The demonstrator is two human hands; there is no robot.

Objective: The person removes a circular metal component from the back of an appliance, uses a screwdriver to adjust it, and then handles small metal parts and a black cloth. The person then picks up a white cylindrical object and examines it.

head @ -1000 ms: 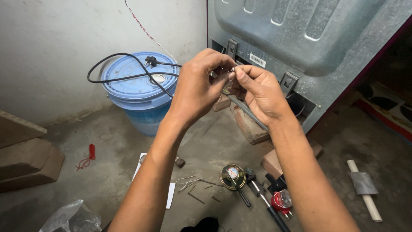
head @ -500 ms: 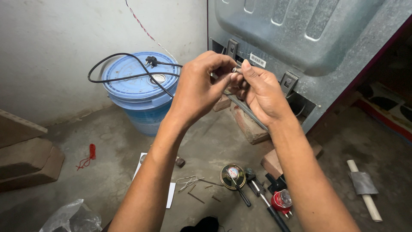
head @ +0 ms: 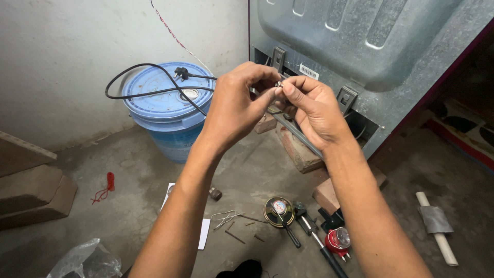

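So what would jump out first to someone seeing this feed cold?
Two bare hands, left hand and right hand, meet at centre, fingers pinching a tiny metal part before the grey metal back of an appliance. At left, a black power cable loops over a blue plastic bucket.

Just right of the right hand, a small white rectangular label with dark bars sits on the grey metal panel. Below both hands, a round tin on the floor carries a pale circular label, blurred from here.
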